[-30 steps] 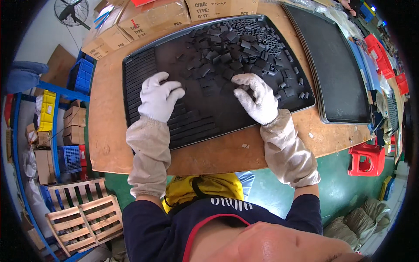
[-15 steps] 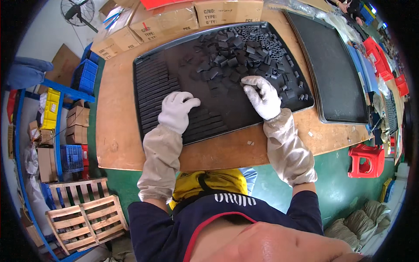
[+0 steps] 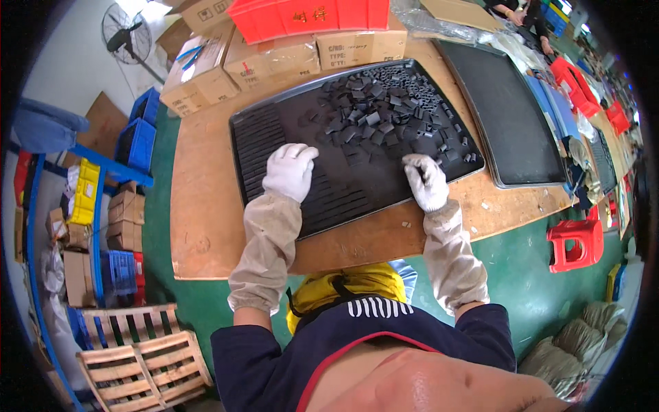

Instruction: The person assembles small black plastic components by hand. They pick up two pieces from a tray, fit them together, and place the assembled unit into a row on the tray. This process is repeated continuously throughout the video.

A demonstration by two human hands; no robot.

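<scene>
Two gloved hands, fingers drawn in over the tray

Head view: the right hand (image 3: 427,184) had just come back from the loose pieces (image 3: 374,113) toward the near rim of the tray (image 3: 381,184). Its fingers and thumb were bent close together; whether a piece sat between them could not be told. The left hand (image 3: 288,172) was over the inner edge of the rows (image 3: 257,134) on the tray's left side. A second earlier its fingers were more spread; now they were half curled, back of the hand up, and the palm was hidden, so a hold could not be told either

It looked like a shift from reaching among the pieces to handling in front of them. The tray lay on the table (image 3: 206,226), with the pieces and tubes (image 3: 415,82) heaped toward its far right, and rows at the left and along the near rim

The camera had tipped up too: more of the red bin (image 3: 309,17) showed above the cartons (image 3: 271,62)
</scene>
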